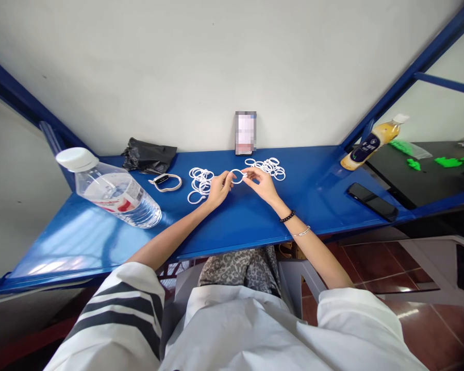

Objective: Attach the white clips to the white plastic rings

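My left hand [218,188] and my right hand [262,184] meet over the blue shelf [255,221], both pinching one white ring [237,176] between fingertips. A heap of white rings [199,184] lies just left of my left hand. Another heap of white rings [269,167] lies behind my right hand. My right wrist wears a dark bead bracelet and a thin silver bangle.
A phone [245,133] leans against the wall behind the rings. A clear water bottle [112,191] stands at the left, with a white smartwatch [165,181] and a black bag [149,155] nearby. At the right are a juice bottle [373,141] and a dark phone [372,201].
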Demonstrator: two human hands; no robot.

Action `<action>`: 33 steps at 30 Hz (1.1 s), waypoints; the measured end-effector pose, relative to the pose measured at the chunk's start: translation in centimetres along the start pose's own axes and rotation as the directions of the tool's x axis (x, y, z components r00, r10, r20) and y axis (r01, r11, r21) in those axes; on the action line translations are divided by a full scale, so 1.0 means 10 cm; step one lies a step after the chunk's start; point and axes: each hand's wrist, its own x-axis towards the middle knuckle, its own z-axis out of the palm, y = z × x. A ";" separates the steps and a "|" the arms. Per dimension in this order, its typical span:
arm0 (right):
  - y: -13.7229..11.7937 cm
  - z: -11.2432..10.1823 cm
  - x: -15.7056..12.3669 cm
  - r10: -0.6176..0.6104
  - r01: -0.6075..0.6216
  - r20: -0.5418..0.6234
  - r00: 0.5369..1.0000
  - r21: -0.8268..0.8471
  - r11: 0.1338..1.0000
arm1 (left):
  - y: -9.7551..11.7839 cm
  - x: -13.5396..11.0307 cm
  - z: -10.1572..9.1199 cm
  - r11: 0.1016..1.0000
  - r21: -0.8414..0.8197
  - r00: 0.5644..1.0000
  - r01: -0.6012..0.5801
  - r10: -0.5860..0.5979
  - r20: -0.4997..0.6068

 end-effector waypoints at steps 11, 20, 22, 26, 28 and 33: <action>0.01 -0.02 0.01 0.054 -0.055 -0.049 0.997 -0.019 0.998 | -0.04 -0.01 0.02 0.999 0.016 0.996 -0.051 0.050 0.072; -0.01 -0.03 0.01 -0.024 0.020 -0.039 0.999 -0.107 0.994 | -0.02 0.02 0.01 0.999 0.014 0.998 -0.032 0.031 0.060; -0.02 -0.03 0.01 -0.030 0.024 -0.041 0.999 -0.122 0.992 | 0.00 0.01 0.00 1.000 0.006 0.997 -0.031 0.030 0.072; -0.02 -0.03 0.01 -0.037 0.033 -0.040 0.999 -0.112 0.993 | 0.03 0.01 -0.01 0.999 0.013 0.997 -0.048 0.047 0.063; -0.02 -0.02 0.01 -0.047 0.043 -0.041 0.998 -0.096 0.994 | 0.06 0.00 -0.01 0.998 0.023 0.997 -0.052 0.051 0.060; -0.03 -0.01 0.00 -0.056 0.051 -0.049 0.997 -0.109 0.993 | 0.10 0.00 -0.03 0.997 0.042 0.997 -0.062 0.059 0.053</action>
